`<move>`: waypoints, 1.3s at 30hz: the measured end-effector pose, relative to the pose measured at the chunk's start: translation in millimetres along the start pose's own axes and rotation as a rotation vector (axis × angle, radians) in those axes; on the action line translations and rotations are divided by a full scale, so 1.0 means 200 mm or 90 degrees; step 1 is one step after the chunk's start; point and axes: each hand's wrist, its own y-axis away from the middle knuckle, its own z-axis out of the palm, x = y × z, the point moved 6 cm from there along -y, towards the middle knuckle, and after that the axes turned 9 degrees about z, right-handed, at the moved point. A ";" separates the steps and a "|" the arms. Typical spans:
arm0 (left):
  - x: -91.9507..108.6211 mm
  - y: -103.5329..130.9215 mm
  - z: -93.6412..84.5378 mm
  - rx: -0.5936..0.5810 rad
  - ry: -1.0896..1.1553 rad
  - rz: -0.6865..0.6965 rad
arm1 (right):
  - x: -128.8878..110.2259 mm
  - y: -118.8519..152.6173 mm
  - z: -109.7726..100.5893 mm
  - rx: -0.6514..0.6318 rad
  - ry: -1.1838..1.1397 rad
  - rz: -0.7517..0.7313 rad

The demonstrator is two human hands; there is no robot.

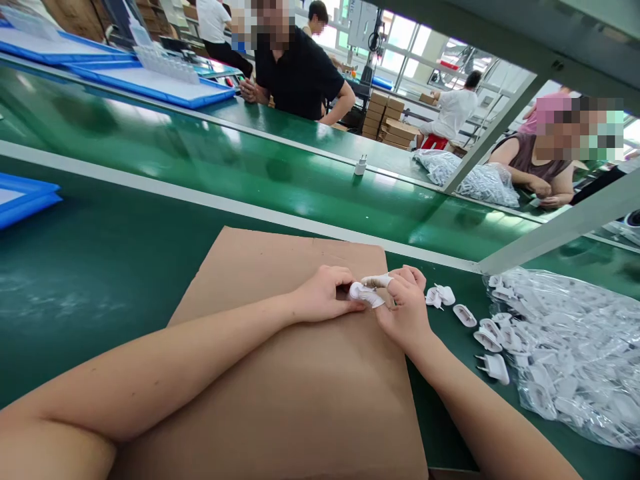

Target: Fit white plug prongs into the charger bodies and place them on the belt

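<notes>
Over a brown cardboard sheet (pixel 280 380), my two hands meet at a small white plastic piece (pixel 356 291), which looks like part of a plug. My left hand (pixel 320 295) pinches it from the left, fingers and thumb closed. From the other side, my right hand (pixel 407 308) grips it between thumb and forefinger, both wrapped in white coverings. Fingers hide most of the piece. Several loose white plug parts (pixel 465 315) lie just right of my right hand, one plug (pixel 494 368) with its pins pointing left.
A clear plastic bag (pixel 575 353) full of white plug parts lies at the right. Beyond the pale rail runs a green conveyor belt (pixel 280 180) with one white charger (pixel 360 165). Blue trays (pixel 25 197) are at the left. A slanted metal post (pixel 560 223) stands front right. Co-workers sit across.
</notes>
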 end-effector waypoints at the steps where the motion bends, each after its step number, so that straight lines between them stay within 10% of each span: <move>1: 0.00 0.00 0.00 0.003 -0.001 0.002 | -0.01 0.00 0.00 0.002 0.012 -0.020; 20: -0.01 -0.01 0.00 0.006 0.023 -0.011 | 0.04 0.02 0.04 0.012 0.014 -0.047; 39: -0.06 -0.06 0.01 -0.149 0.163 -0.145 | 0.14 -0.04 0.10 -0.057 0.035 -0.112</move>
